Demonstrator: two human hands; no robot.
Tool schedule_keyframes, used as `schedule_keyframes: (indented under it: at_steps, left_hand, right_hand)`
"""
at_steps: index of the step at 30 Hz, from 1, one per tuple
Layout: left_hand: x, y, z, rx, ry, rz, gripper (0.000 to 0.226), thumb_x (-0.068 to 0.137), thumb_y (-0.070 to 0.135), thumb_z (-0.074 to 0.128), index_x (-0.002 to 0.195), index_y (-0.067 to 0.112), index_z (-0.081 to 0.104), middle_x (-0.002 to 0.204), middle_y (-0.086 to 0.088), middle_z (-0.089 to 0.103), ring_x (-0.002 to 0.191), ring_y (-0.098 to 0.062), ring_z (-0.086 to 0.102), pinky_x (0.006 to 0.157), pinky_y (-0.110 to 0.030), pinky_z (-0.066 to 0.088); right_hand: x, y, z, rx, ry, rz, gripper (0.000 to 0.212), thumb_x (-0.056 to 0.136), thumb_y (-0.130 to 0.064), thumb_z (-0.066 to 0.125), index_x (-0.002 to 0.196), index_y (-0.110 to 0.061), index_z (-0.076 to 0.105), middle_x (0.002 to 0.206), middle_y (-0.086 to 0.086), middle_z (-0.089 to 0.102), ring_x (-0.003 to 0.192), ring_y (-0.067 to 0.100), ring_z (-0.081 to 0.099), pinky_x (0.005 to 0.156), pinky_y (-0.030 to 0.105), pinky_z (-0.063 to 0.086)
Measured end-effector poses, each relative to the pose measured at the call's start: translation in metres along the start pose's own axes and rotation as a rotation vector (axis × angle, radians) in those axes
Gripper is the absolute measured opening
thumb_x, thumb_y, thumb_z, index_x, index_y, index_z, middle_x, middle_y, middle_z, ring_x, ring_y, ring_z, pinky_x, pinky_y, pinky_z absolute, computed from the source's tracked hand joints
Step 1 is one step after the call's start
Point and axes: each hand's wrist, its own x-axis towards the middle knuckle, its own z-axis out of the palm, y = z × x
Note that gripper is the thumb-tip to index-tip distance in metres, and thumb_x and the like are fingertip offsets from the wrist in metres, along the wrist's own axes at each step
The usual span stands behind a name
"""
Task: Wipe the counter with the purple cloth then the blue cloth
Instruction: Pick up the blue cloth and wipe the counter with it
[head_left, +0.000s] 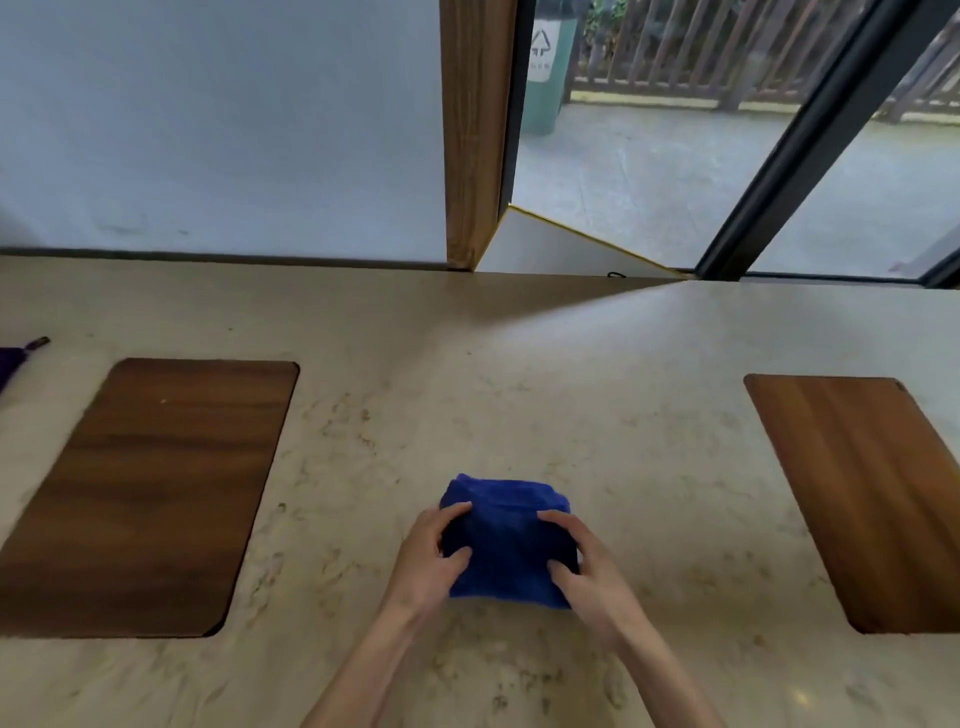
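Gripping the folded blue cloth (506, 545) on the counter (597, 415), left hand (434, 553) at nine o'clock, right hand (587, 564) at three; purple cloth (10, 364) far left.

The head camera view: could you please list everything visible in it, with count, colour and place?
Folded blue terry cloth: one, deep blue, on the counter at centre near edge, under both hands.
Purple cloth: one, dark purple, far left edge, mostly cut off.
Dark wooden board: one, dark brown, left on the counter.
Lighter wooden board: one, reddish brown, right on the counter.
Speckled stone counter: one, beige.
Green bin: one, outside behind glass.
Left hand: on the cloth's left side.
Right hand: on its right side.
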Motion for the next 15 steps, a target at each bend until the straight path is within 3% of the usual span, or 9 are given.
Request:
schedule_keyframes:
  at_steps: [2,4,5,6,7,9,12,13,15]
  left_hand:
    - [-0.002,-0.012,0.003,0.174,-0.009,0.001,0.055,0.091,0.005,0.061,0.141,0.025,0.050,0.136,0.011,0.027,0.134,-0.015,0.045,0.104,-0.018,0.041]
    - [-0.007,-0.019,0.004,0.422,0.012,-0.007,0.062,0.093,0.020,0.061,0.150,0.032,0.040,0.124,0.008,0.015,0.111,-0.011,0.052,0.079,-0.012,0.046]
    - [-0.010,-0.021,0.003,0.537,0.023,-0.019,0.064,0.093,0.030,0.061,0.151,0.039,0.035,0.118,0.008,0.012,0.099,-0.009,0.051,0.063,-0.011,0.041]
    - [-0.012,-0.022,0.000,0.623,0.032,-0.034,0.066,0.092,0.039,0.060,0.151,0.046,0.031,0.114,0.007,0.012,0.096,-0.009,0.048,0.057,-0.011,0.036]
    - [-0.014,-0.024,-0.004,0.685,0.035,-0.044,0.066,0.091,0.047,0.058,0.149,0.052,0.028,0.115,0.006,0.012,0.100,-0.010,0.045,0.059,-0.014,0.037]
    - [-0.015,-0.029,-0.013,0.783,0.050,-0.022,0.065,0.090,0.060,0.053,0.148,0.060,0.024,0.132,0.003,0.017,0.119,-0.016,0.039,0.084,-0.025,0.046]
    - [-0.014,-0.037,-0.030,0.832,0.139,0.068,0.055,0.097,0.062,0.038,0.150,0.059,0.022,0.160,0.007,0.014,0.145,-0.021,0.023,0.117,-0.040,0.026]
    - [-0.011,-0.039,-0.037,0.835,0.175,0.076,0.053,0.099,0.062,0.030,0.151,0.058,0.021,0.165,0.010,0.011,0.151,-0.022,0.015,0.121,-0.044,0.018]
    - [-0.002,-0.046,-0.054,0.890,0.222,0.096,0.057,0.098,0.064,0.012,0.155,0.054,0.015,0.170,0.013,0.003,0.157,-0.021,0.002,0.124,-0.048,0.006]
  right_hand:
    - [-0.004,0.012,0.008,-0.158,-0.055,0.019,0.058,0.093,-0.005,0.051,0.141,-0.038,0.048,0.144,-0.010,0.049,0.123,0.007,0.049,0.105,0.026,0.043]
    - [-0.010,0.019,0.014,-0.410,-0.035,-0.011,0.061,0.096,-0.021,0.048,0.150,-0.043,0.033,0.137,-0.005,0.048,0.107,0.011,0.057,0.089,0.026,0.051]
    - [-0.012,0.020,0.016,-0.544,0.004,-0.015,0.063,0.095,-0.028,0.046,0.151,-0.048,0.027,0.128,-0.003,0.047,0.098,0.014,0.059,0.080,0.028,0.053]
    - [-0.015,0.019,0.016,-0.647,0.046,-0.008,0.064,0.093,-0.034,0.045,0.151,-0.052,0.023,0.123,-0.002,0.045,0.096,0.016,0.058,0.077,0.030,0.052]
    - [-0.015,0.019,0.017,-0.737,0.078,-0.001,0.066,0.091,-0.037,0.045,0.150,-0.054,0.021,0.124,0.000,0.041,0.104,0.018,0.055,0.081,0.031,0.050]
    - [-0.015,0.018,0.020,-0.861,0.136,-0.052,0.068,0.089,-0.039,0.045,0.152,-0.051,0.024,0.145,0.004,0.035,0.130,0.024,0.040,0.103,0.038,0.041]
    - [-0.007,0.009,0.037,-0.819,0.216,-0.360,0.050,0.097,-0.038,0.048,0.148,-0.039,0.048,0.160,0.004,0.041,0.146,0.025,0.035,0.119,0.042,0.027]
    - [-0.002,0.005,0.047,-0.829,0.188,-0.424,0.047,0.102,-0.041,0.041,0.148,-0.038,0.048,0.164,0.000,0.038,0.152,0.024,0.032,0.121,0.044,0.020]
    - [0.013,0.001,0.066,-0.890,0.061,-0.432,0.052,0.105,-0.049,0.019,0.155,-0.043,0.032,0.170,-0.009,0.012,0.159,0.021,0.010,0.125,0.048,0.003]
